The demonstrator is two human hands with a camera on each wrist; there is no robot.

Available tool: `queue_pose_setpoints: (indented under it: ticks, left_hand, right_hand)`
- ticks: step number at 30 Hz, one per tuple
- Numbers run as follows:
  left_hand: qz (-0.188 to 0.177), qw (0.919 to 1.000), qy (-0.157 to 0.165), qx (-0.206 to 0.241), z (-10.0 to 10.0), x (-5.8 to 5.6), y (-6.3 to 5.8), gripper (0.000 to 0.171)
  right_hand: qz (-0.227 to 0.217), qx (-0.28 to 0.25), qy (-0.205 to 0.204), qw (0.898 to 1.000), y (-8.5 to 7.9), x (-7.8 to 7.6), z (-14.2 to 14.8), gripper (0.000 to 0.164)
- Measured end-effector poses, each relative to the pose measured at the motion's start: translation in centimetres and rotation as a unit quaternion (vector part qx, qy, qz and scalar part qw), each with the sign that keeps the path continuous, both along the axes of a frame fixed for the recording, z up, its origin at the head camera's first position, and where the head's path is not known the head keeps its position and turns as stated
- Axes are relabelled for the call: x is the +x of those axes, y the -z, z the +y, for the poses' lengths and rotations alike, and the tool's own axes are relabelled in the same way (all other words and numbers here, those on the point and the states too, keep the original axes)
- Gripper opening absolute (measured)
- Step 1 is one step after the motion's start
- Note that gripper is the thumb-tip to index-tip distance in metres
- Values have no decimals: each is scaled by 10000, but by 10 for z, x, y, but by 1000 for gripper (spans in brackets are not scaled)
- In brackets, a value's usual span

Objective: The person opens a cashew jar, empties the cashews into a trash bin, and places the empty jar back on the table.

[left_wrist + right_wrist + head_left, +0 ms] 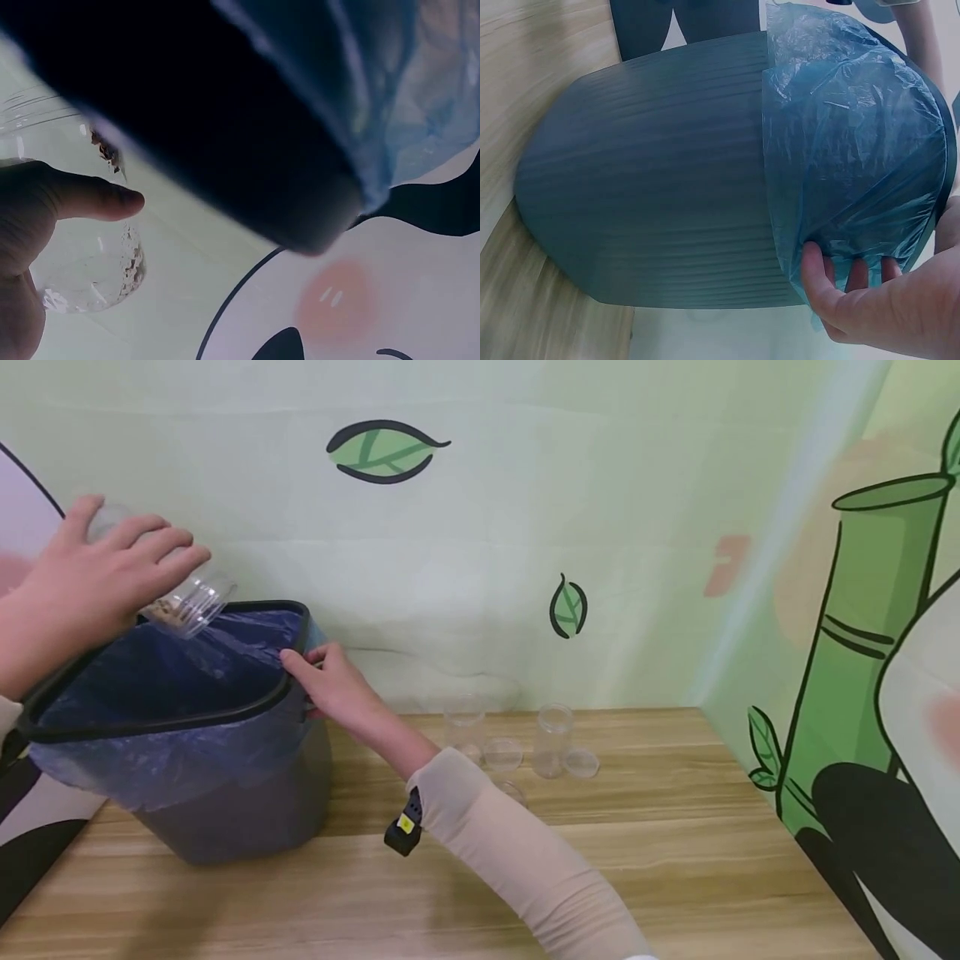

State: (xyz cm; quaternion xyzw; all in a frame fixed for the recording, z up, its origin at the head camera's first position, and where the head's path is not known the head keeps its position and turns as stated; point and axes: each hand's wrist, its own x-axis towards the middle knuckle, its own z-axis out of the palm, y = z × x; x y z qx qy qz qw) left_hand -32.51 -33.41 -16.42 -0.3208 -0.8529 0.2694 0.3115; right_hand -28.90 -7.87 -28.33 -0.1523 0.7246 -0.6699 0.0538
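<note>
My left hand (108, 564) grips a clear plastic jar (201, 603) tipped over the bin's opening, its mouth pointing down to the right. Brown dry bits (167, 610) lie inside the jar; in the left wrist view more of them cling along its wall, past the thumb (101, 198). The grey trash bin (240, 822) stands upright, lined with a translucent blue bag (180, 768) folded out over its black rim. At the rim's right corner my right hand (333, 685) holds the bin's edge and liner, with its fingers curled against the bag in the right wrist view.
Two clear jars stand at the table's back, one (553, 743) beside a round lid (582, 763), the other (463, 731) near another lid (503, 754). A third round piece (513, 792) is partly behind my right sleeve. A printed backdrop (465, 527) rises behind the wooden table (675, 877).
</note>
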Motion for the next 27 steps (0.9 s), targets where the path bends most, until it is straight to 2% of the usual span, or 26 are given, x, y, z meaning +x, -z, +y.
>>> queue_pose_setpoints:
  ticks: [8, 10, 15, 21, 27]
  left_hand:
    - [94, 9993, 367, 28, 9, 2, 0, 93]
    - [14, 9993, 381, 6, 12, 3, -1, 93]
    - [-85, 9997, 188, -120, 15, 4, -3, 98]
    - [42, 9993, 253, -261, 16, 3, -5, 99]
    - [184, 9980, 302, -525, 23, 3, -4, 108]
  right_hand:
    - [30, -132, -38, 9999, 1, 1, 2, 33]
    - [42, -161, -30, 9999, 1, 0, 4, 33]
    - [69, -145, -23, 9999, 0, -1, 6, 34]
    - [72, -82, -55, 9999, 0, -2, 8, 35]
    - [102, -25, 5, 9999, 0, -4, 9, 35]
